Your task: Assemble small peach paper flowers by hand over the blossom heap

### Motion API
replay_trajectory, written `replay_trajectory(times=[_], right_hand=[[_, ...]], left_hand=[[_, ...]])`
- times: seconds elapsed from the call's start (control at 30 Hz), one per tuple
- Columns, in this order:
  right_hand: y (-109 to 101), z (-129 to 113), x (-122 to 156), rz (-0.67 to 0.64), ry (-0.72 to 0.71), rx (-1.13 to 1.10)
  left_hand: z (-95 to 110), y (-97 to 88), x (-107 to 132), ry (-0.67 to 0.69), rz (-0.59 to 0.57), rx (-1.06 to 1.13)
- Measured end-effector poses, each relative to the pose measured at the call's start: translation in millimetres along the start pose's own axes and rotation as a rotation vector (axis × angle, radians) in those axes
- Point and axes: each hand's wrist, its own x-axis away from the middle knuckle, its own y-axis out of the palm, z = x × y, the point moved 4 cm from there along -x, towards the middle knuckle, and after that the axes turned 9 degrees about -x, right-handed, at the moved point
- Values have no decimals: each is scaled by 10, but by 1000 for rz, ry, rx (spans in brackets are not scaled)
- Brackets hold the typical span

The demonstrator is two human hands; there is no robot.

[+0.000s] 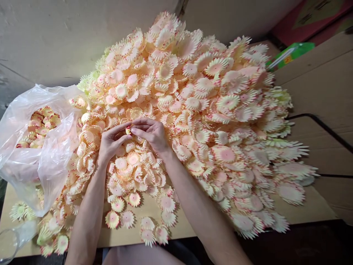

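Sitting at the lower left corner, a clear cup [9, 243] stands near a crumpled plastic bag [53, 167], which holds small red-and-yellow pieces [47, 121]. To the bag's right, a worker's left hand [112, 142] pinches a small rolled flower [128, 130] between thumb and fingers. The rolled flower lies directly between the two hands, at the left hand's fingertips and just left of the right thumb. The right hand [154, 137] meets the left there, fingertips together; whether it also grips cannot be told. Around and beyond them, a heap of cream-and-pink flowers [193, 101] covers much of a tan table [309, 206]. At far right, a green packet [296, 53] rests near a cardboard sheet [328, 88].
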Motion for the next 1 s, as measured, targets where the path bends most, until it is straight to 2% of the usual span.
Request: replay_trajectory(times=[0.23, 0.7, 1.0], right_hand=[[8, -12, 5, 5, 10, -13], [4, -22, -1, 3, 22, -34], [-13, 11, -34, 62, -11, 12]], left_hand=[[-44, -4, 1, -34, -16, -18], [-2, 14, -13, -27, -11, 15], [-49, -8, 7, -84, 49, -11]])
